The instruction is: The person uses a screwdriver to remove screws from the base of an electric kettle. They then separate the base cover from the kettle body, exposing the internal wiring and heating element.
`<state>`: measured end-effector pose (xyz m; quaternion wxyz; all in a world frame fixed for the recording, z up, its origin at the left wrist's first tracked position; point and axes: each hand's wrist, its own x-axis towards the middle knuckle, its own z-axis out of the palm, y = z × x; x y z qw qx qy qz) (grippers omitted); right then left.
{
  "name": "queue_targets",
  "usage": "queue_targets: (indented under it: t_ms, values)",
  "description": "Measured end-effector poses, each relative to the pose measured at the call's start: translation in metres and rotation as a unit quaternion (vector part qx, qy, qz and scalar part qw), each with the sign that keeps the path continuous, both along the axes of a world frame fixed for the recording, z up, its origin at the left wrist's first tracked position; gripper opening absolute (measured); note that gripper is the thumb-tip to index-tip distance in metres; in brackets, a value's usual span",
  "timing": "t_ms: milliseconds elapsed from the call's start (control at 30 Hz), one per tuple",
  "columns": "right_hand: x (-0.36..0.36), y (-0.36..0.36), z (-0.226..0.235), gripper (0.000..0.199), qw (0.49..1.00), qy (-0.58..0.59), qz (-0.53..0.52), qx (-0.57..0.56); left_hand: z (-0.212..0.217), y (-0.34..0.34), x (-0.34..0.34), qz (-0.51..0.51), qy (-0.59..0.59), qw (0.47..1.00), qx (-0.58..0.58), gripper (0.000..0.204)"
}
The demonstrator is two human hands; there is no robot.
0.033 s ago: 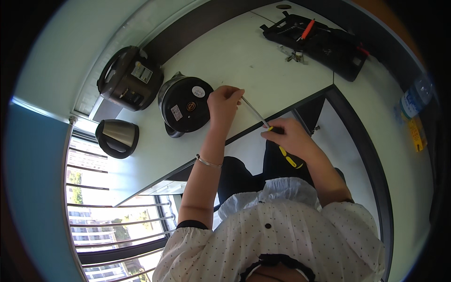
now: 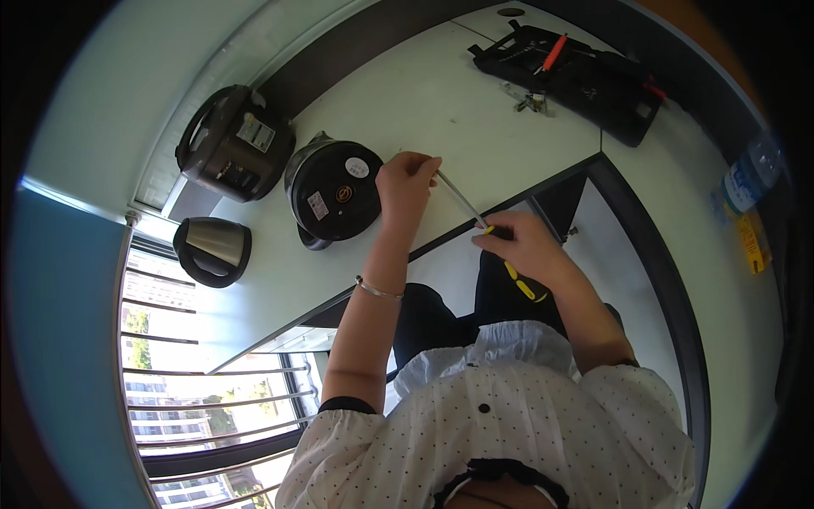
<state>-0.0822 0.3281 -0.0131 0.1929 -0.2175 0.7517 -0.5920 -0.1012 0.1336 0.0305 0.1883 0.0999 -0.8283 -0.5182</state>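
A screwdriver (image 2: pixel 460 199) with a long metal shaft and a black and yellow handle is gripped in my right hand (image 2: pixel 521 242), over the counter's front edge. Its shaft slants up and left to the fingertips of my left hand (image 2: pixel 405 188). Those fingers are pinched together at the screwdriver's tip; whatever small thing they may hold is too small to make out. Just left of my left hand, a round black appliance (image 2: pixel 339 220) lies with its base facing up, carrying two pale labels and a round orange-brown mark in the middle.
A dark rice cooker (image 2: pixel 236 140) and a steel and black kettle (image 2: pixel 208 250) stand at the left. Far right on the pale counter (image 2: pixel 483 127) lies an open black tool case (image 2: pixel 585 85) with an orange-handled tool (image 2: pixel 555 53). Small metal parts (image 2: pixel 532 103) lie beside it. A plastic bottle (image 2: pixel 750 178) is at the right.
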Motion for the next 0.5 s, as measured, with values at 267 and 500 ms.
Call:
queue_targets:
  t_ms: [267,500]
  values:
    - [-0.027,0.023,0.001,0.027,0.989,0.046,-0.139,-0.001,-0.026,0.004,-0.075,0.049,-0.011,0.995,-0.091,0.014]
    - [-0.030,0.027,0.003,0.028,0.991,-0.001,-0.132,-0.005,-0.043,-0.006,-0.116,0.066,-0.014,0.981,-0.183,0.018]
